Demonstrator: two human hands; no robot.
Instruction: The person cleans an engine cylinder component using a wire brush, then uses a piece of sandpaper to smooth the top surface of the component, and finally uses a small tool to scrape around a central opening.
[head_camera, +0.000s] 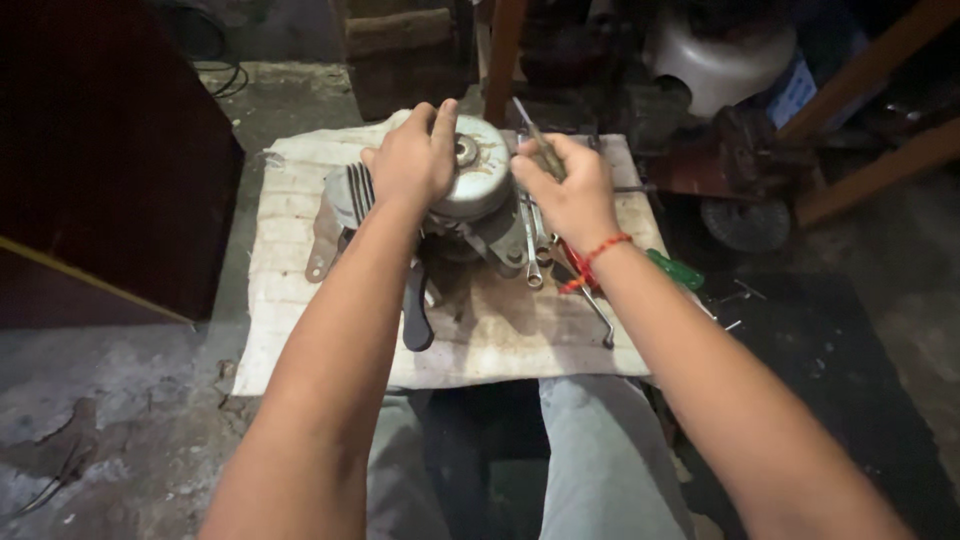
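A small grey engine (480, 195) with cooling fins and a round metal cover lies on a dirty white cloth (290, 260) spread over a low table. My left hand (412, 155) rests on top of the round cover, fingers spread over it. To the right of the cover, my right hand (565, 185) is closed around a thin metal tool (530, 125) whose shaft points up and away. A red thread circles my right wrist.
Wrenches (535, 255) and a green-handled screwdriver (675, 268) lie on the cloth beside the engine, and a black lever (417, 315) sticks out below it. A dark cabinet (100, 160) stands left. Machine parts and a white cover (720, 60) crowd the back right.
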